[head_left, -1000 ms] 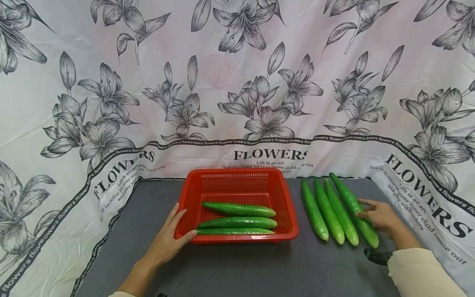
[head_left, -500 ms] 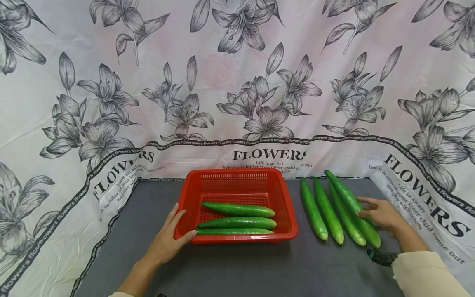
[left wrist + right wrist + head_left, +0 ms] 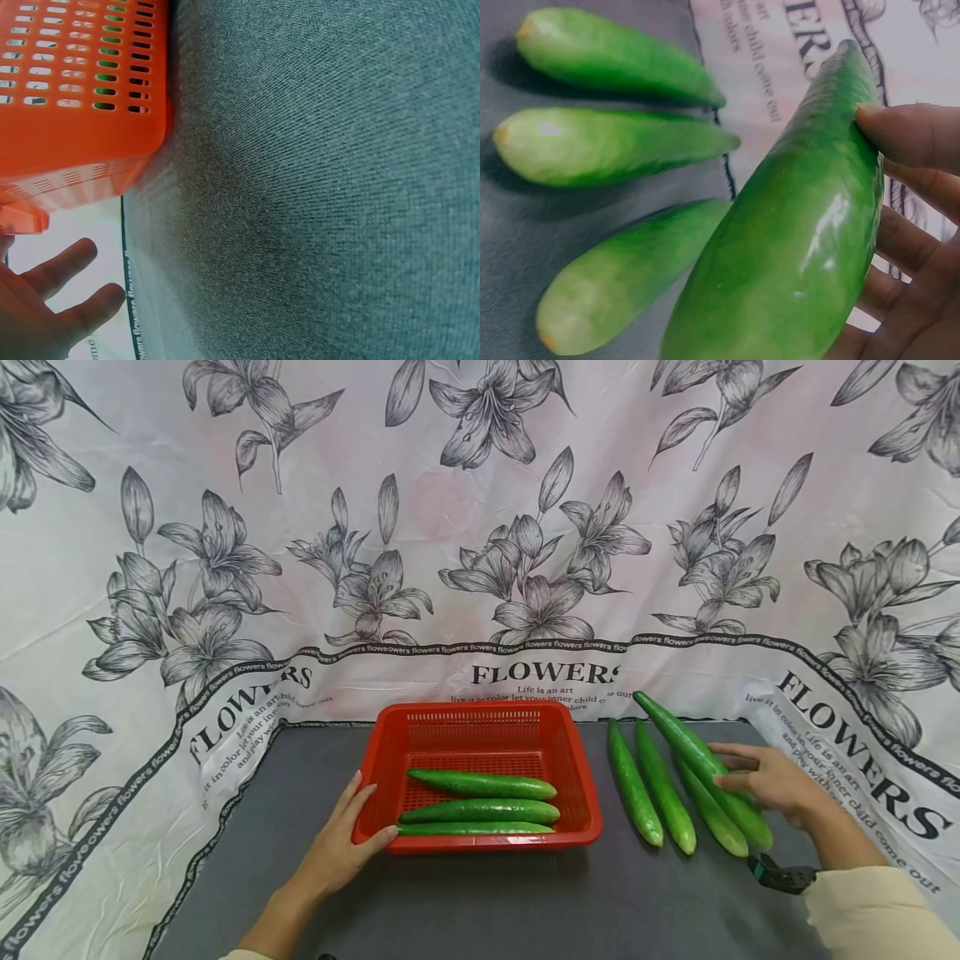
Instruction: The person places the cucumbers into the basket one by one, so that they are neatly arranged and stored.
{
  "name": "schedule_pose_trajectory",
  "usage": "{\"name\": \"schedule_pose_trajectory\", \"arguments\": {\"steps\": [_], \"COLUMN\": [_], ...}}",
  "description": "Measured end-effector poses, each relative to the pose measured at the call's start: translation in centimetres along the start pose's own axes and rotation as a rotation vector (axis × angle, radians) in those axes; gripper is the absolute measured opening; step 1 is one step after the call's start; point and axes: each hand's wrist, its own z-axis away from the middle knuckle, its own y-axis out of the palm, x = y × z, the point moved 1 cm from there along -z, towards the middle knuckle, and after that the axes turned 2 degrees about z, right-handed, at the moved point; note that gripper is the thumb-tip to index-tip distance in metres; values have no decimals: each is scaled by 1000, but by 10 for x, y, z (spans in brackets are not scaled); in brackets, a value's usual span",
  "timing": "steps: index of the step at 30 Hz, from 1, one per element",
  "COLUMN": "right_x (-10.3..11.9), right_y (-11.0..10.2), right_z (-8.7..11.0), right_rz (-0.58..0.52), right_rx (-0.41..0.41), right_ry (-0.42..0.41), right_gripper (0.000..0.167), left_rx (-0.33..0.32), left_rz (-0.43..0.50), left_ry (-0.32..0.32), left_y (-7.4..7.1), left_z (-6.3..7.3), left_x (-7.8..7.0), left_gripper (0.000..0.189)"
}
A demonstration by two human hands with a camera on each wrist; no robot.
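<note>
My right hand (image 3: 776, 783) pinches a long green cucumber (image 3: 693, 752) between thumb and fingers. This cucumber is raised and tilted, its far end pointing up and left; in the right wrist view the held cucumber (image 3: 780, 240) fills the middle. Below it on the table, another cucumber (image 3: 714, 814) lies partly hidden, with two more (image 3: 633, 789) to its left. My left hand (image 3: 337, 843) rests at the left front corner of a red plastic basket (image 3: 588, 793), thumb on the rim, fingers spread along the side. Inside the basket lie three cucumbers (image 3: 480, 811), side by side.
A dark grey cloth (image 3: 480, 910) covers the table. Behind and at both sides hangs a white curtain (image 3: 420, 560) printed with flowers and lettering. A black strap with a device (image 3: 783, 875) sits at my right wrist.
The held cucumber has come up off the table, its far end swinging left over its neighbour. That neighbour's near end has shifted right. My left hand and the basket stay in place.
</note>
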Motion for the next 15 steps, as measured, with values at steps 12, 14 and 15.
{"name": "schedule_pose_trajectory", "arguments": {"steps": [12, 14, 15], "right_x": [41, 45, 48], "right_y": [1, 1, 2], "right_z": [4, 4, 4], "right_rz": [31, 37, 40], "right_rx": [-2, 1, 1], "right_ry": [-135, -176, -194], "right_gripper": [68, 66, 65], "left_rx": [-2, -4, -5], "left_rz": [6, 8, 8], "left_ry": [0, 4, 4], "left_y": [0, 0, 0], "left_z": [0, 0, 0], "left_x": [-1, 0, 0], "left_gripper": [76, 76, 76]}}
